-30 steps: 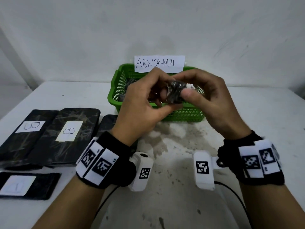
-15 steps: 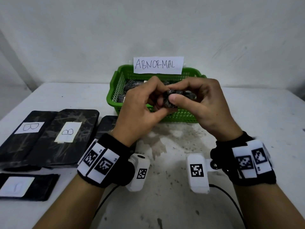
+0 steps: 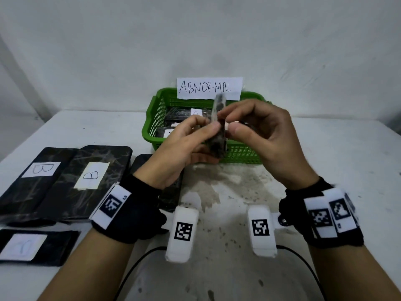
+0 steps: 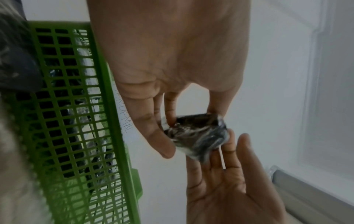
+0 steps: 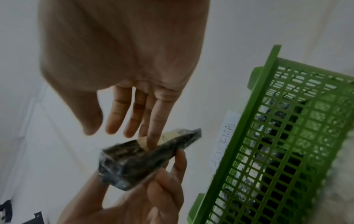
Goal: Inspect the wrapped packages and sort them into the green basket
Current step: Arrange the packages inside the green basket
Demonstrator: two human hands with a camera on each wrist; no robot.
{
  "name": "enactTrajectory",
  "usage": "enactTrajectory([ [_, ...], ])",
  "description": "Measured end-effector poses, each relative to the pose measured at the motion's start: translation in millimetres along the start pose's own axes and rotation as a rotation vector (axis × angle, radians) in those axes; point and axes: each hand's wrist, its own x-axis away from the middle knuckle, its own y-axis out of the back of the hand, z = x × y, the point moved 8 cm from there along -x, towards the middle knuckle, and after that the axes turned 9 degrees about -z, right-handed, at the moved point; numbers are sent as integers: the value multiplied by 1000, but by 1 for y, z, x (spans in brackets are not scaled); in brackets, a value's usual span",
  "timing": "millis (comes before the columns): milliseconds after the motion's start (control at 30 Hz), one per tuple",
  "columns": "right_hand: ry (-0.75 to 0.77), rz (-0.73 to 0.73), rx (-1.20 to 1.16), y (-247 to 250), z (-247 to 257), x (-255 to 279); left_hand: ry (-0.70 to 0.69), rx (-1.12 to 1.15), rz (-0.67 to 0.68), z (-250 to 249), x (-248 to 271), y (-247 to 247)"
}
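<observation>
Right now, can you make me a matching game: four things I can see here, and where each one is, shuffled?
1. wrapped package
2. ABNORMAL sign
3. B-labelled packages
4. green basket

a. flat on the table, left side
b. far middle of the table
c. gripped in the left hand
d. at the basket's far rim

Pairs: 1-c, 2-d, 3-a, 4-b

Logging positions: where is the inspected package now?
Head view, centre: the wrapped package stands on edge in the left hand, right hand touching it, in front of the green basket.
</observation>
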Motion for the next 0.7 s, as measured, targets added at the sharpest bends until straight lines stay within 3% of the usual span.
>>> enactTrajectory([
  [67,-44,-161,39,13,-4,-3,-19,-2,-14,0,0,2],
  [133,-181,-267,112,24,-21,-3,-73,-67,-12,-1,0,1],
  [200,-367,-209,100,22,-41,0,-146,-175,-7,-3,1,-1],
  [267,-454,-136,33,15,-49,4,-190,-238,6,-3,1,-4],
  [400,-429,-193,-107,14,-40,0,-216,-264,-3,-1,-1,-3],
  [567,-374,-259,-48,15,-35,1,-229,-279,-11,1,-2,-3],
  [700,-328,-225,-5,14,-31,0,-257,-264,-41,-1,-1,0],
])
